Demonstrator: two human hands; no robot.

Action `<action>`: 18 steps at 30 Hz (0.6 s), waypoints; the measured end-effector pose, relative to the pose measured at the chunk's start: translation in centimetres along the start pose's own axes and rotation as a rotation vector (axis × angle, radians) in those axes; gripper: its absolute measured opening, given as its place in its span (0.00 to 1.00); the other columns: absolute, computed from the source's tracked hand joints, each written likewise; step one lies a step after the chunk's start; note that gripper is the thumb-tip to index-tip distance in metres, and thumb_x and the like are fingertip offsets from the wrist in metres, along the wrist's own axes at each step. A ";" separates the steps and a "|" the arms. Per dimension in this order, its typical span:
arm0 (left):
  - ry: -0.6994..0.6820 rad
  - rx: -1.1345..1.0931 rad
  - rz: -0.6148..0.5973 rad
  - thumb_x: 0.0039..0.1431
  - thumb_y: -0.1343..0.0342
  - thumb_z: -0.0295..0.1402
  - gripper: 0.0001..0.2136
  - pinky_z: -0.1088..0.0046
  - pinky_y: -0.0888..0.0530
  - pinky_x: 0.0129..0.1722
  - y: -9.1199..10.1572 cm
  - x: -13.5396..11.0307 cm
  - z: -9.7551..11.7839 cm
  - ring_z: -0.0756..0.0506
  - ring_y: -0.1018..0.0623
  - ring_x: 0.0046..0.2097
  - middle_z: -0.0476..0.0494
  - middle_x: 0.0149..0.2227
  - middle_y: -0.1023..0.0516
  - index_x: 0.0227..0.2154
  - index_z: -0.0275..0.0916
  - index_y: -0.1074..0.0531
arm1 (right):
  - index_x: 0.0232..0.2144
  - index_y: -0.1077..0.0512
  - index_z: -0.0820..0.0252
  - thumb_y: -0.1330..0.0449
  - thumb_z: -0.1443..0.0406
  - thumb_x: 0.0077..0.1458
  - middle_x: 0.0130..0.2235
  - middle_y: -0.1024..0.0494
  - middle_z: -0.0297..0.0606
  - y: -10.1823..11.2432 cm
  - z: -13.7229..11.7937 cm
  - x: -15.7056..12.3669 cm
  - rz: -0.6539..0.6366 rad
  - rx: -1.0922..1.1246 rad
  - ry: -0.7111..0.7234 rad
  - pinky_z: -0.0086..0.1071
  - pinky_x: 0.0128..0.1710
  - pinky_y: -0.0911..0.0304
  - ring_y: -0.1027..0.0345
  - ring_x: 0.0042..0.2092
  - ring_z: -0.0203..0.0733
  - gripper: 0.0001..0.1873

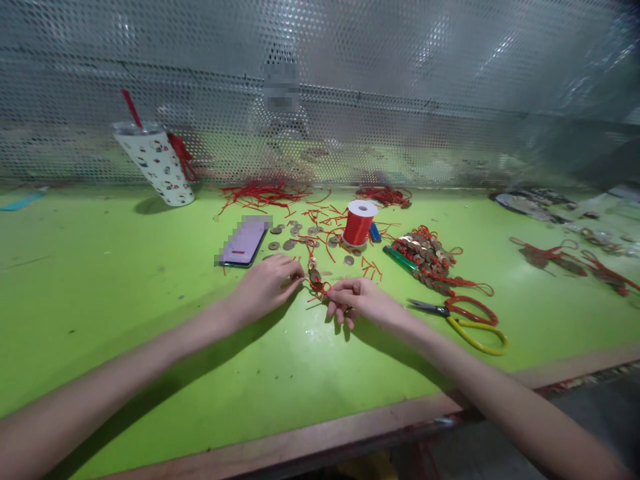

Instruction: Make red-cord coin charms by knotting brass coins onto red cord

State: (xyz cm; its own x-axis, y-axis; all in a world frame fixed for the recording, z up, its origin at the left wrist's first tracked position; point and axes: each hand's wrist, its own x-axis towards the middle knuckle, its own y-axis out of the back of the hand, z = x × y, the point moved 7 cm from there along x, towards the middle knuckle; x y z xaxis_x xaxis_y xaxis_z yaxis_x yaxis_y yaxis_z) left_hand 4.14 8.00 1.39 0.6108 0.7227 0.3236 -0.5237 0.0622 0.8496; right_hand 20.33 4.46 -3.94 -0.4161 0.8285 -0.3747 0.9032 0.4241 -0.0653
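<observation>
Between my hands lies a knotted red cord with coins [313, 273] strung on it, a loop at its far end. My left hand [277, 280] pinches at the left side of the knot, apparently on a cord end. On the other side my right hand [353, 300] has thumb and forefinger closed on the red cord, its other fingers curled loosely below. Just beyond are loose coins [295, 230] and short red cord scraps. A spool of red cord [359, 223] stands upright behind the right hand.
A phone [245, 241] lies left of the coins. Scissors [460, 317], a green lighter [400, 259] and a pile of finished coin strings [430, 257] are at right. A tilted-looking tumbler with straw [155, 163] stands back left. Perforated metal sheeting [320, 87] closes the back.
</observation>
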 end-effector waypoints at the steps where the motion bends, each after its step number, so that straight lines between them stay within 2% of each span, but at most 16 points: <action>1: 0.002 0.008 0.017 0.65 0.45 0.35 0.09 0.62 0.28 0.42 0.2 0.0 0.0 0.40 0.25 0.40 0.40 0.36 0.22 0.34 0.38 0.22 | 0.28 0.26 0.64 0.38 0.65 0.64 0.31 0.18 0.42 0.0 0.0 0.0 0.000 0.000 0.002 0.24 0.21 0.35 0.29 0.25 0.32 0.12; 4: 0.043 -0.027 0.049 0.63 0.43 0.38 0.10 0.61 0.28 0.44 0.6 0.2 0.2 0.39 0.26 0.44 0.40 0.39 0.23 0.31 0.39 0.24 | 0.29 0.26 0.64 0.38 0.64 0.65 0.32 0.18 0.42 -0.1 0.1 0.1 0.001 0.000 0.008 0.24 0.23 0.34 0.28 0.26 0.32 0.12; 8: 0.170 -0.208 0.022 0.64 0.43 0.41 0.13 0.66 0.29 0.39 -0.2 0.1 0.6 0.43 0.26 0.39 0.43 0.36 0.24 0.26 0.39 0.27 | 0.29 0.26 0.64 0.40 0.65 0.66 0.31 0.18 0.41 -0.4 -0.1 -0.1 0.007 0.004 0.015 0.23 0.23 0.33 0.26 0.27 0.32 0.13; 11: 0.199 -0.257 -0.004 0.66 0.45 0.40 0.15 0.66 0.29 0.39 -1.0 -0.3 1.6 0.43 0.26 0.38 0.44 0.33 0.25 0.25 0.39 0.29 | 0.31 0.25 0.64 0.40 0.65 0.66 0.32 0.17 0.42 -0.5 -0.1 -0.2 0.022 0.024 0.013 0.23 0.24 0.33 0.24 0.28 0.34 0.11; 15: 0.135 -0.251 0.015 0.69 0.49 0.36 0.11 0.62 0.28 0.45 -1.4 -0.8 3.2 0.42 0.25 0.43 0.42 0.39 0.24 0.32 0.39 0.27 | 0.32 0.25 0.64 0.38 0.63 0.64 0.34 0.16 0.44 -0.5 0.0 0.0 0.032 0.055 0.027 0.24 0.24 0.33 0.23 0.30 0.36 0.09; 18: 0.047 -0.181 0.031 0.70 0.50 0.32 0.09 0.61 0.26 0.47 -1.6 -1.2 4.2 0.42 0.25 0.45 0.42 0.40 0.25 0.34 0.39 0.28 | 0.32 0.25 0.63 0.38 0.62 0.63 0.31 0.17 0.41 -0.4 0.2 0.2 0.030 0.037 0.038 0.24 0.22 0.35 0.26 0.26 0.34 0.10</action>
State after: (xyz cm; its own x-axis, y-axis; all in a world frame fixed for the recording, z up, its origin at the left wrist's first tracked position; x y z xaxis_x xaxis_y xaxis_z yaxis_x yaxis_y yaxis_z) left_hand 6.69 4.12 1.40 0.5666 0.7571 0.3251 -0.6429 0.1595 0.7491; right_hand 19.87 4.36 -4.18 -0.3917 0.8543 -0.3417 0.9184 0.3857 -0.0885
